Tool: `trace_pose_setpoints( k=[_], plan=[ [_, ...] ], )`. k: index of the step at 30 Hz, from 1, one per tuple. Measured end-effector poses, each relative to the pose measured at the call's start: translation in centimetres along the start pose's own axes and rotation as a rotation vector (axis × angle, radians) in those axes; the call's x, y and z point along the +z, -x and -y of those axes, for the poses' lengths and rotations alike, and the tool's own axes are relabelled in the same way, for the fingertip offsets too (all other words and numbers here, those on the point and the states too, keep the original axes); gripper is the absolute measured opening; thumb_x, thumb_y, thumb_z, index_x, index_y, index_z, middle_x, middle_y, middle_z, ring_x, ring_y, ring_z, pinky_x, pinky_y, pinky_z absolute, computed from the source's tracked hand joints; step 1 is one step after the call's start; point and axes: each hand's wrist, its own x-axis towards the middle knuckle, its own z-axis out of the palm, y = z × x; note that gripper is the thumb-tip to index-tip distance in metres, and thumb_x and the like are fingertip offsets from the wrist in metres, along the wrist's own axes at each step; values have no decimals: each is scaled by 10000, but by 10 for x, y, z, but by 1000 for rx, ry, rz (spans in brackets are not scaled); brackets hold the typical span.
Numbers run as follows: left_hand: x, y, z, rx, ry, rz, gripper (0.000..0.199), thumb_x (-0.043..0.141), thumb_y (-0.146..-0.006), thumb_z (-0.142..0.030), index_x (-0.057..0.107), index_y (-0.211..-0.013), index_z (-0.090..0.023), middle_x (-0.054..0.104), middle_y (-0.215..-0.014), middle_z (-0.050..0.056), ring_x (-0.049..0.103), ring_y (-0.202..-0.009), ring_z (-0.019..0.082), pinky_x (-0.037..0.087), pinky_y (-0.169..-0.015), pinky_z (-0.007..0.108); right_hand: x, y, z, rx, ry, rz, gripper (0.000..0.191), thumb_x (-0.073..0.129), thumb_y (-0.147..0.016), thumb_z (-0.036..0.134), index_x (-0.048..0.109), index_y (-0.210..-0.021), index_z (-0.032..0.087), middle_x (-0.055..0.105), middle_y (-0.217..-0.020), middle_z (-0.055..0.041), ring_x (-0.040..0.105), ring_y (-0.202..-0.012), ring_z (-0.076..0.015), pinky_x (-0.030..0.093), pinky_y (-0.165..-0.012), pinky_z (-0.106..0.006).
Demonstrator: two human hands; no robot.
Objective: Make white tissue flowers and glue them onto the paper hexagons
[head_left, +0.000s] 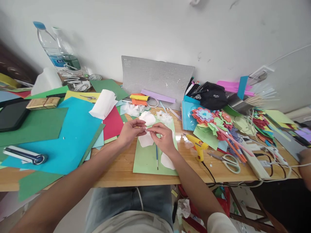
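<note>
My left hand [130, 132] and my right hand [163, 137] meet fingertip to fingertip above a light green sheet [143, 163]. Both are closed in a pinch; whatever is between the fingers is too small to make out. Just behind the fingertips lies a rounded white paper piece [148, 118], and another white paper piece [146, 140] shows below them. A thin blue stick [157, 158], like a brush, rests on the sheet under my right hand. Beside my right wrist is one more white petal-shaped paper [167, 161], partly covered by the arm.
Right of the sheet are a yellow glue gun [199, 147], scissors [229, 162] and layered paper flowers [204, 116]. A grey cutting mat [157, 72] leans on the wall. Coloured paper [80, 129] and a stapler [24, 155] lie left. Another person's hand [305, 165] shows at far right.
</note>
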Motion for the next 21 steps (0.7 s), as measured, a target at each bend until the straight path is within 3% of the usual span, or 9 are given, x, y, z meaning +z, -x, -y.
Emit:
trace_pose_setpoints(
  k=[5, 10, 13, 21],
  plan=[
    [0, 0, 1, 8, -8, -14, 342, 829, -637, -267, 681, -922, -150, 660, -869, 33, 673, -793, 151, 574, -880, 391, 3, 1, -1, -112, 116, -20, 224, 573, -867, 183, 773, -922, 268, 628, -875, -35, 624, -793, -141, 535, -747, -293],
    [1, 1, 0, 29, -42, -23, 329, 823, -643, -290, 692, -913, -154, 641, -865, 26, 656, -754, 138, 591, -823, 384, 2, 2, 0, 22, -1, 11, 210, 585, -894, 260, 735, -1040, 251, 679, -968, -51, 647, -843, -150, 562, -710, -269],
    [1, 1, -1, 35, -56, -19, 330, 820, -649, -304, 694, -919, -159, 639, -866, 23, 655, -754, 137, 592, -812, 375, 1, 1, 0, 59, -37, 15, 180, 589, -901, 278, 739, -992, 240, 692, -950, -51, 653, -841, -153, 565, -700, -266],
    [1, 2, 0, 15, -13, -12, 362, 841, -637, -331, 683, -913, -159, 670, -849, 30, 666, -760, 149, 587, -829, 389, 6, 2, -4, -141, 202, -65, 154, 610, -893, 254, 761, -918, 257, 648, -893, -54, 643, -810, -162, 552, -746, -311]
  ],
)
